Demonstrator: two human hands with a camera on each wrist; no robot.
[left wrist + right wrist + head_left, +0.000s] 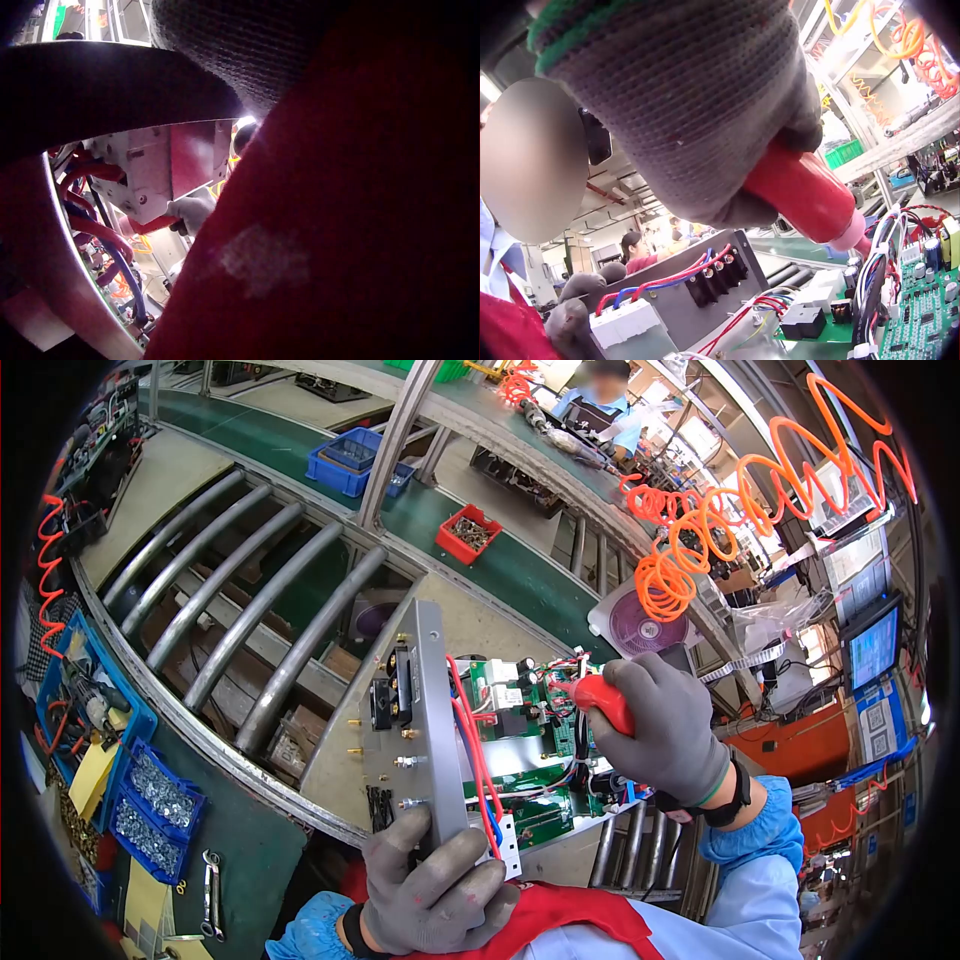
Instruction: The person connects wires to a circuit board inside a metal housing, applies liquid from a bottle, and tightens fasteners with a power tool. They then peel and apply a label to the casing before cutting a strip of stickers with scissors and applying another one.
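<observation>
In a grey glove, my right hand (665, 730) grips a red squeeze bottle (606, 703), its narrow pinkish nozzle pointing down among wires on the green circuit board (540, 785). Closer up in the right wrist view, the bottle (802, 191) tilts toward a bundle of wires (876, 277) beside the board. My gloved left hand (435, 885) holds the near end of an upright grey metal panel (437, 730), fingers bent over its edge. Red and blue wires (475, 745) run along the panel to a white connector block (510, 848). Dark fabric and red cloth cover most of the left wrist view.
Metal rollers (270, 610) lie left of the unit. Blue bins of small hardware (155, 810) and a wrench (211, 895) sit on the green bench at left. A red bin (468, 534) stands beyond. Orange coiled hoses (690, 550) hang at right. Another person (600, 410) works across the line.
</observation>
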